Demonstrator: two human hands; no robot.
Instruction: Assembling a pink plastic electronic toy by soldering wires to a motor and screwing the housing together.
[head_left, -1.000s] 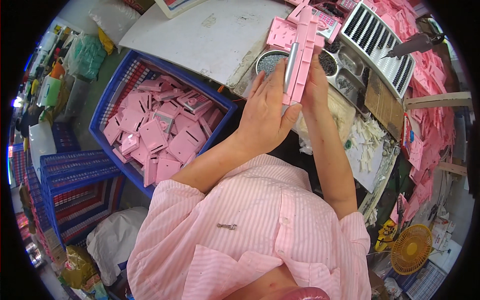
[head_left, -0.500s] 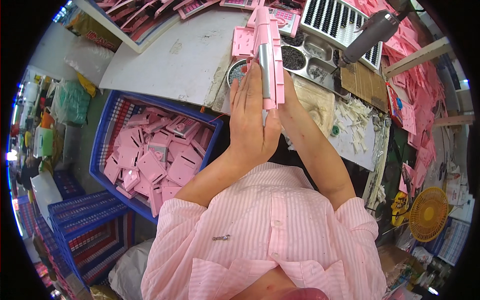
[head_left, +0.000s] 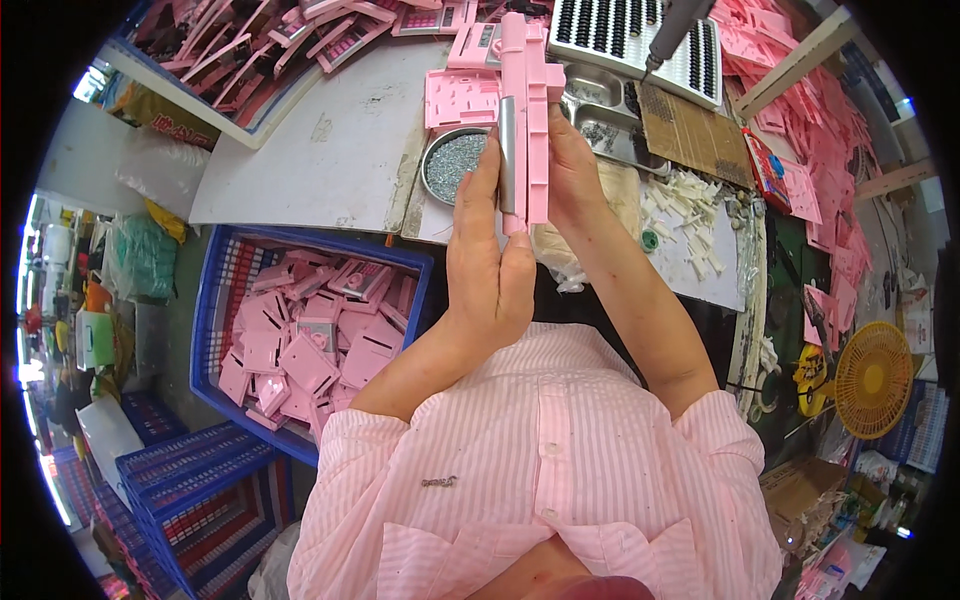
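Observation:
Upright on edge before me is a pink plastic calculator casing (head_left: 536, 150) with a silver strip along its side. My left hand (head_left: 487, 265) presses along its left face, fingers straight and close together, thumb by the lower end. From the other side my right hand (head_left: 577, 175) grips it; part of its fingers is hidden behind the casing. Just left of the casing stands a round metal bowl (head_left: 428, 178) of small screws. Behind the bowl lies an open pink shell part (head_left: 460, 98).
A blue basket (head_left: 200, 330) of pink calculators stands at lower left. At right are a metal compartment tray (head_left: 640, 150), cardboard (head_left: 695, 135), white plastic bits (head_left: 690, 215) and a hanging electric screwdriver (head_left: 680, 30). A rack of black pieces (head_left: 640, 50) lies behind.
Both hands and the casing have shifted slightly, uncovering more of the screw bowl. The casing is turned so more of its ribbed edge shows. The view has also moved a little.

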